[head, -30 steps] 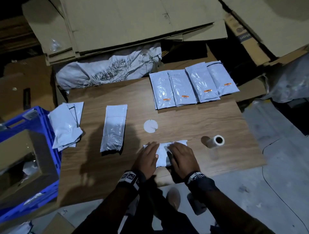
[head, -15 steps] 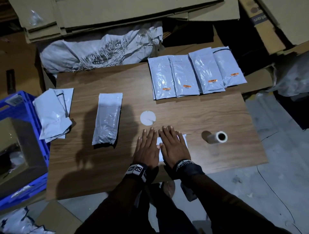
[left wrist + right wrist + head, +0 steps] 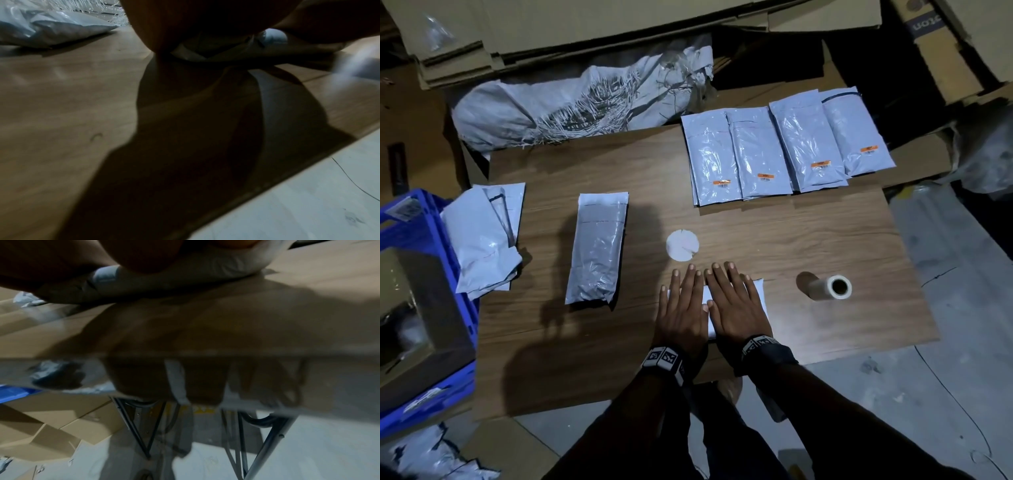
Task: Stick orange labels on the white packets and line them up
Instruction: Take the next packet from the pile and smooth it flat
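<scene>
Each grip is spread flat: left hand (image 3: 681,308) and right hand (image 3: 736,305) press a white packet (image 3: 758,291) at the desk's (image 3: 825,246) six o'clock; it looks thin, soft and slippery, best pinched by an edge.

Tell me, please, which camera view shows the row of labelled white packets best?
The head view: all four labelled packets lie side by side at the table's far right edge, orange labels visible. The left wrist view shows only an unlabelled packet; the right wrist view is blurred and shows none of the row.
</scene>
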Demonstrator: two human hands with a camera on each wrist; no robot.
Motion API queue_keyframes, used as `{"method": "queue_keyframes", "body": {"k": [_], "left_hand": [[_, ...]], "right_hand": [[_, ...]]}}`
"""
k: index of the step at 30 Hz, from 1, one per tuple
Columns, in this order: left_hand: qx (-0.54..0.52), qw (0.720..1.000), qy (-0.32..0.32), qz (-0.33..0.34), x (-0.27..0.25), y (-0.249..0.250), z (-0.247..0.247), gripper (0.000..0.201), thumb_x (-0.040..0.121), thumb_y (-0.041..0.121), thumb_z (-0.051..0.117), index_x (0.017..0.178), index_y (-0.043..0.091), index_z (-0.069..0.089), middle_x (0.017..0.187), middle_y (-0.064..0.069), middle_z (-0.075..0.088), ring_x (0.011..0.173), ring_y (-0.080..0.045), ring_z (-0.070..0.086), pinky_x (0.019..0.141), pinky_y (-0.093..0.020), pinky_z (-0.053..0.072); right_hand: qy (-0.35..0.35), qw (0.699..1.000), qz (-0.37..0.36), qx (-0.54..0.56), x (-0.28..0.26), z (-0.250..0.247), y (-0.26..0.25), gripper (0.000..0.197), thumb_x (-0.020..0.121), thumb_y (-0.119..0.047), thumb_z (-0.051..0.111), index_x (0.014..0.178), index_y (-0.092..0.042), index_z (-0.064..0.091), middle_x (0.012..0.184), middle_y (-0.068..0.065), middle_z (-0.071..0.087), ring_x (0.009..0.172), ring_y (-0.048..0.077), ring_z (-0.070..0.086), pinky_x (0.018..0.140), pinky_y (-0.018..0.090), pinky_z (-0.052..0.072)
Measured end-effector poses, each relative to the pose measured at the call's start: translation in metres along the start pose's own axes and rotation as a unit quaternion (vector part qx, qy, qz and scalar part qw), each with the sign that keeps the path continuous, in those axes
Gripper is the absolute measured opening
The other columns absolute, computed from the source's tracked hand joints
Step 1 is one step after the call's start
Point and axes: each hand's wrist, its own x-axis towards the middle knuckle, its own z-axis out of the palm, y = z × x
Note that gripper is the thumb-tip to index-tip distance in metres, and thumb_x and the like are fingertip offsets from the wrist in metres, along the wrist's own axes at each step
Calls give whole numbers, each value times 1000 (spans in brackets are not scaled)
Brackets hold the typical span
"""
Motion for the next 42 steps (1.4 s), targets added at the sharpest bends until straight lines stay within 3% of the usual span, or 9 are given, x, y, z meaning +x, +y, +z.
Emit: {"method": "queue_keyframes", "body": {"k": [8, 14, 21, 26, 29, 32, 34, 39, 42], "left_hand": [[-27, 999, -31, -4, 9, -6, 6, 62, 104, 41, 15, 163, 21, 15, 171, 3, 5, 158, -22, -2, 124, -51, 15], [-15, 997, -73, 8, 11, -12, 7, 64, 103, 41, 13, 163, 23, 2, 171, 5, -10, 157, -23, -13, 125, -53, 10], [5, 990, -140, 32, 11, -31, -10, 75, 94, 57, 6, 163, 29, 2, 170, 8, -14, 157, -31, -7, 123, -55, 10], [9, 987, -158, 33, 5, -39, -17, 78, 91, 62, 10, 162, 31, 7, 170, 8, -12, 158, -27, -2, 121, -58, 13], [-29, 991, -125, 41, 1, -36, -25, 80, 89, 61, 29, 157, 20, 32, 170, -3, 14, 156, -29, 16, 120, -55, 25], [-49, 992, -114, 33, 0, -33, -33, 75, 80, 55, 53, 141, 12, 53, 161, -9, 37, 147, -31, 36, 116, -46, 35], [-51, 989, -134, 16, 1, -31, -37, 69, 75, 49, 67, 132, 13, 58, 154, -7, 45, 141, -31, 43, 111, -44, 39], [-47, 993, -107, 23, -4, -18, -55, 52, 66, 52, 72, 104, 20, 56, 103, 0, 62, 96, -28, 61, 82, -41, 49], [-97, 993, -35, 52, -7, -16, -68, 40, 66, 49, 70, 90, 20, 55, 82, 0, 62, 79, -31, 61, 70, -43, 48]], "right_hand": [[-15, 1000, 4, 0, 1, -2, 0, 64, 104, -36, 29, 165, -18, 15, 173, 2, 5, 159, 23, -6, 127, 45, 7], [-31, 1000, 2, -1, -2, -7, 1, 62, 108, -38, 23, 165, -21, 7, 173, 0, -5, 158, 22, -16, 128, 45, 6], [-72, 995, 55, 42, -22, -21, 25, 60, 109, -48, 15, 163, -36, -9, 170, -10, -21, 155, 21, -27, 126, 47, -5], [-127, 990, 61, 29, -36, -37, 41, 63, 109, -46, 23, 164, -33, -6, 172, -8, -13, 158, 27, -13, 126, 50, 5], [-121, 990, 67, 24, -41, -44, 38, 66, 107, -41, 37, 165, -25, 9, 173, -3, 5, 159, 29, 3, 124, 50, 17], [-73, 996, 49, 25, -48, -50, 38, 71, 94, -41, 52, 158, -22, 32, 158, 1, 39, 145, 32, 33, 111, 47, 40], [-60, 997, 43, 15, -52, -55, 35, 72, 85, -44, 58, 151, -25, 39, 142, 0, 50, 129, 30, 44, 100, 44, 45], [1, 999, 36, -5, -57, -75, 22, 57, 65, -37, 66, 119, -25, 51, 114, 2, 52, 104, 32, 46, 83, 43, 38], [34, 999, 32, -5, -51, -91, 18, 43, 68, -32, 65, 107, -22, 53, 108, 3, 52, 100, 33, 46, 79, 42, 32]]}}
